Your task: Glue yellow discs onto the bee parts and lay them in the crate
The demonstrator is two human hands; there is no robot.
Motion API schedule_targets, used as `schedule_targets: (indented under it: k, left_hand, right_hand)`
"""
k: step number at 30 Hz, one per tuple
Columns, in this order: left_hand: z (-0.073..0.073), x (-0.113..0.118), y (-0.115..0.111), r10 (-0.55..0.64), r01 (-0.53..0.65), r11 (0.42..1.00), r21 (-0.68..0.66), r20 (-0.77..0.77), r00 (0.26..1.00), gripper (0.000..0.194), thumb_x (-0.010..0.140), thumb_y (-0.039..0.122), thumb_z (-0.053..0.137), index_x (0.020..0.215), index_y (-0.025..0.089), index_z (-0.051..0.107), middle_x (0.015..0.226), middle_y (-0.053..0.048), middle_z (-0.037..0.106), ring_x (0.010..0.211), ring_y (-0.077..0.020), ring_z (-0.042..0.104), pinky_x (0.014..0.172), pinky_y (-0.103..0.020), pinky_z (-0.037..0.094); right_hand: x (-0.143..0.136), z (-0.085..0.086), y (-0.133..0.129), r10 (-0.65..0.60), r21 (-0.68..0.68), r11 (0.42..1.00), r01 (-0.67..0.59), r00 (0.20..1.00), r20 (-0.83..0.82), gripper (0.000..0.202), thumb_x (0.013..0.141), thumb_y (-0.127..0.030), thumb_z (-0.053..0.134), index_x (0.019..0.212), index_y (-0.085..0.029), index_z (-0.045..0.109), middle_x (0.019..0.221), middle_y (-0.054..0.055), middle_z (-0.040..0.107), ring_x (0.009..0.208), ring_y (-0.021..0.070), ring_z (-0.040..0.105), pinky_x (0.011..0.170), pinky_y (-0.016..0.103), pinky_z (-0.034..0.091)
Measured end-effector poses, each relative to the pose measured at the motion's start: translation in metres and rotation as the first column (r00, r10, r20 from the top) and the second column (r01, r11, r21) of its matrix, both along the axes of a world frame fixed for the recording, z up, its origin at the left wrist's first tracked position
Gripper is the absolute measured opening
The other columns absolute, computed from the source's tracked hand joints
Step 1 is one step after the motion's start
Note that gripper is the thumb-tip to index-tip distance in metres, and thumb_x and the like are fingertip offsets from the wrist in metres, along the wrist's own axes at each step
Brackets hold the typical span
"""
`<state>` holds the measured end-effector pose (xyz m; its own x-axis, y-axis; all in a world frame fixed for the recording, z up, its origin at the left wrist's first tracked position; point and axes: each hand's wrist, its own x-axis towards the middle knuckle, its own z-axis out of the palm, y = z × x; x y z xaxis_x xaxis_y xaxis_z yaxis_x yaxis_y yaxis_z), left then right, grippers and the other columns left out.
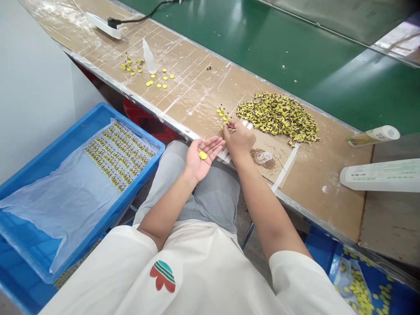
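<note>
My left hand [201, 157] lies palm up at the bench edge, fingers apart, with a small yellow disc [203, 155] resting on the palm. My right hand [239, 139] is just right of it on the brown bench top [203, 87], its fingertips pinched at a small yellow-and-black part [225, 127]. A few more such parts [222, 112] stand just beyond the fingers. A big heap of the same yellow-and-black parts [278, 116] lies to the right of my right hand.
A blue crate [42, 162] at my left holds rows of finished parts [120, 153] on plastic film. Far left on the bench: a small squeeze bottle [149, 57], loose yellow discs [160, 81], a power strip [103, 25]. White tubes [380, 175] lie at right. A green conveyor [295, 52] runs behind.
</note>
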<state>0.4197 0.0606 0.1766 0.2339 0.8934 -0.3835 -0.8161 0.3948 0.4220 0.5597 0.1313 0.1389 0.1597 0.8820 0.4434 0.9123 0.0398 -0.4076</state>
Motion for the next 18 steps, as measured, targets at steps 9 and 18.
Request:
schedule_targets:
  k: [9, 18]
  left_hand:
    - [0.0, 0.001, -0.001, 0.024, -0.024, 0.999, -0.031, 0.009, 1.0, 0.036, 0.084, 0.033, 0.046, 0.095, 0.008, 0.07, 0.113, -0.018, 0.07, 0.124, -0.0255, 0.057, 0.105, -0.036, 0.045]
    - [0.0, 0.002, -0.002, 0.023, -0.024, 1.0, 0.02, 0.017, 1.0, 0.043, 0.086, 0.043, 0.042, 0.096, 0.012, 0.069, 0.116, -0.014, 0.069, 0.123, -0.0248, 0.058, 0.106, -0.035, 0.042]
  right_hand:
    - [0.003, 0.008, -0.01, 0.025, 0.035, 0.999, -0.022, 0.994, -0.109, 0.034, 0.089, -0.046, 0.053, 0.107, -0.02, 0.068, 0.097, 0.008, 0.073, 0.085, 0.0218, 0.068, 0.08, 0.033, 0.048]
    - [-0.016, 0.018, -0.094, 0.419, 0.128, 0.908, -0.4, 0.84, -0.346, 0.035, 0.078, -0.045, 0.07, 0.108, -0.027, 0.071, 0.083, 0.0, 0.073, 0.055, 0.011, 0.056, 0.061, 0.026, 0.048]
